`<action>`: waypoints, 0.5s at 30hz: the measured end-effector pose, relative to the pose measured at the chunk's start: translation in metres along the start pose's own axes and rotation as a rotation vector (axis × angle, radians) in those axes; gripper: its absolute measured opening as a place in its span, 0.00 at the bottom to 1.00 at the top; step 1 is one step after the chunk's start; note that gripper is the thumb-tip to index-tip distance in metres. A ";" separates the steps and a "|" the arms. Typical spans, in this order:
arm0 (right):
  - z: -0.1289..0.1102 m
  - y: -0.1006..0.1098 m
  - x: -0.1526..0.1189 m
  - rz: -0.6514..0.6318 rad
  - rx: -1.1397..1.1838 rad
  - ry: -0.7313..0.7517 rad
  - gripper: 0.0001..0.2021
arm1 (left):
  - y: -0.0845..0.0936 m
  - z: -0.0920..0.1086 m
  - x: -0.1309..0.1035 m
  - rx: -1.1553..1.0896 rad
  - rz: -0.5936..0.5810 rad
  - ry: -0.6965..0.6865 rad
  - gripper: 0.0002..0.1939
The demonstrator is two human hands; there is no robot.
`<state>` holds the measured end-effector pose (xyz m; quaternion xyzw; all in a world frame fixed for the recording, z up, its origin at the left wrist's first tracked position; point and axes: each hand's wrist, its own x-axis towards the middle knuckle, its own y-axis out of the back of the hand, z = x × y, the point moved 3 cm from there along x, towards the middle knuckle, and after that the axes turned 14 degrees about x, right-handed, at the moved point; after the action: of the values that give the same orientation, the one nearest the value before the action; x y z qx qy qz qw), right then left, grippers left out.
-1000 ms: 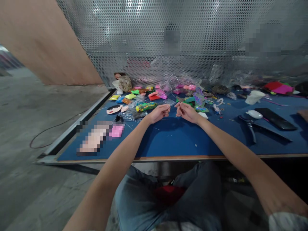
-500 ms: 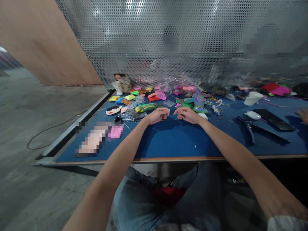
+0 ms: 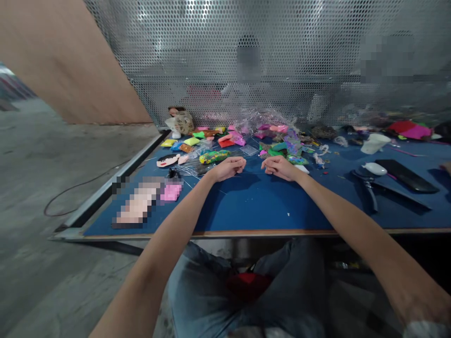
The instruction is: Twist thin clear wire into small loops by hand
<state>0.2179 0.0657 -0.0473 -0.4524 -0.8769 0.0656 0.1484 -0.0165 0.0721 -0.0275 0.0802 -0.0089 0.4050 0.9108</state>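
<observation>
My left hand [image 3: 228, 169] is raised over the blue table, its fingers curled in and pressed together. Facing it, a short gap to the right, my right hand [image 3: 281, 168] is also closed with bent fingers. Anything pinched in either hand is too small to make out. Just behind my left hand lies a yellow-green, multicoloured lump [image 3: 214, 157], with a bundle of thin wires [image 3: 190, 170] to its left. A green and blue patterned lump [image 3: 296, 160] and a white scrap [image 3: 302, 169] lie close behind my right hand.
Colourful clay packets [image 3: 192, 141] and clear plastic wrap [image 3: 260, 121] line the perforated metal screen [image 3: 218, 51]. On the right are a white cup [image 3: 375, 143], a black case [image 3: 405, 176] and a dark tool with a white oval top [image 3: 374, 169]. Another person's hand [image 3: 447, 165] shows at the right edge.
My hands have moved apart, the right one shifting rightward and the left slightly leftward. The other person's hand has drawn back toward the right edge. The view has shifted slightly.
</observation>
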 end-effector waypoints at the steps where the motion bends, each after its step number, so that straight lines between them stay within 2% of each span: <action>1: 0.000 0.001 0.000 0.010 -0.010 0.009 0.16 | -0.001 0.001 0.000 0.017 0.008 -0.009 0.19; 7: -0.006 -0.010 0.008 0.123 -0.071 0.162 0.20 | -0.009 0.011 0.004 0.080 0.075 -0.092 0.19; 11: -0.016 -0.031 0.014 0.189 0.055 0.274 0.19 | -0.019 0.015 0.010 -0.007 0.095 -0.132 0.19; 15: -0.020 -0.044 0.016 0.314 0.136 0.292 0.18 | -0.025 0.020 0.013 -0.073 0.186 -0.130 0.18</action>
<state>0.1810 0.0527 -0.0140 -0.5769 -0.7586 0.0806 0.2918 0.0117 0.0624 -0.0102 0.0717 -0.0901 0.4812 0.8690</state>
